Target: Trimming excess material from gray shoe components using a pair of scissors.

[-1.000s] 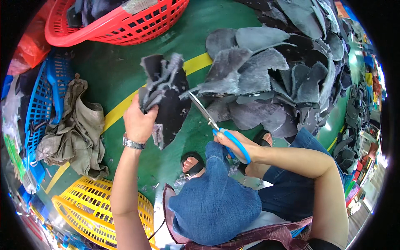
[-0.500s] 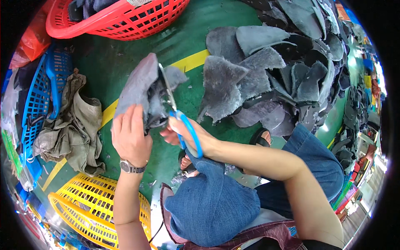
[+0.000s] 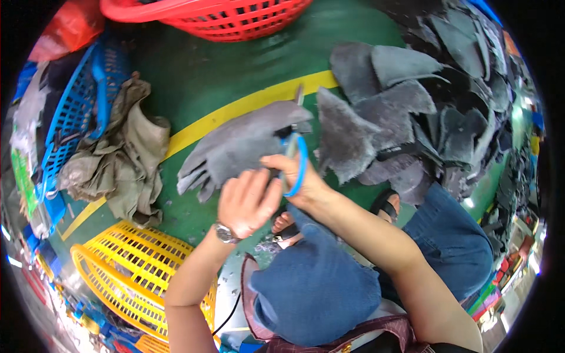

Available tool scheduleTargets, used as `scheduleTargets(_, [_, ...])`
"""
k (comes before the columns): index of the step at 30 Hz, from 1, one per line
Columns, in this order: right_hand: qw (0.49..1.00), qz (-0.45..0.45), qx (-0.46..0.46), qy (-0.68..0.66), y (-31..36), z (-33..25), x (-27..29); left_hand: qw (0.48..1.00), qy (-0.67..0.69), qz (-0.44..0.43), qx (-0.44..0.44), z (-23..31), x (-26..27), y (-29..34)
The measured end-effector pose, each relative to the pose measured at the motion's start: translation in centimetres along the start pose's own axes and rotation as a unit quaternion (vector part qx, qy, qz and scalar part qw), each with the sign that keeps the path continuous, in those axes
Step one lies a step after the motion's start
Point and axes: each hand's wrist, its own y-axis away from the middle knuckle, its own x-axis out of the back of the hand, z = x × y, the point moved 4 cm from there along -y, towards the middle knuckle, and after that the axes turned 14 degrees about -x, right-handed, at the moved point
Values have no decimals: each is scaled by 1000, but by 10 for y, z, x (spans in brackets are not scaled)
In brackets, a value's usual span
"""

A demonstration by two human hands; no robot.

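A bundle of grey fuzzy fabric pieces [image 3: 241, 141], layered and splayed at its left end, is held above the green floor. My left hand [image 3: 250, 200] is closed on its lower edge, with the thumb side toward my other hand. In my right hand [image 3: 297, 176] are scissors with blue handles [image 3: 303, 162], the fingers wrapped through the loops. Their metal blade shows past the bundle's right end; the rest of the blades is hidden by the fabric. Slight blur keeps me from telling whether the blades are parted.
A heap of grey and black fuzzy pieces [image 3: 406, 112] lies at the right. A red basket [image 3: 241, 20] stands at the far side, a blue basket [image 3: 73, 112] and crumpled tan cloth [image 3: 120, 159] at the left, a yellow basket [image 3: 141, 259] at the near left. My denim-covered knees [image 3: 318, 276] are close below.
The bundle has turned from nearly upright to lying sideways, its splayed end now leftward. My left hand has shifted right, close to my right hand with the scissors. The whole view has shifted too.
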Motion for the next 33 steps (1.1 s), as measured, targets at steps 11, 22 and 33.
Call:
scheduleTargets(11, [999,1,29,40,20,-31,-6,994,-7,110,7,9,25,15])
scheduleTargets(22, [953,17,236,192,50,-50,-40,472,603,186,616,-17,1,27])
scheduleTargets(33, [987,81,137,34,34,-32,-29,765,324,218,513,-20,30,20])
